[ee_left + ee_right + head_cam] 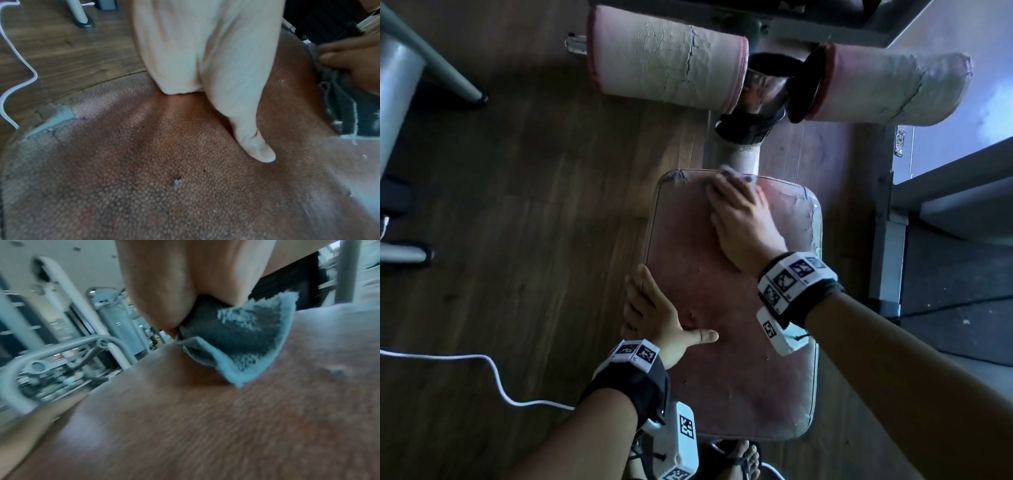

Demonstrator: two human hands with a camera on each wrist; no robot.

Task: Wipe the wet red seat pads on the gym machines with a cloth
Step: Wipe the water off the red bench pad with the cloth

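The red seat pad [722, 377] runs lengthwise away from me, worn and cracked at its edges. My right hand [743, 219] lies on its far end and grips a bunched blue-grey cloth [732, 173], pressing it to the pad. The right wrist view shows the cloth [246, 344] sticking out from under that hand [164, 288] onto the pad [205, 426]. On the pad's left edge rests my left hand [654, 315], fingers straight along the rim. Its thumb [252, 142] lies flat on the pebbled red surface [144, 178].
Two cracked roller pads [664, 58] [887, 89] flank a metal post [743, 157] beyond the seat. Grey machine frames stand at the left [400, 102] and right [893, 222]. A white cable [493, 370] trails over the wooden floor. My sandalled foot [743, 459] is below the seat.
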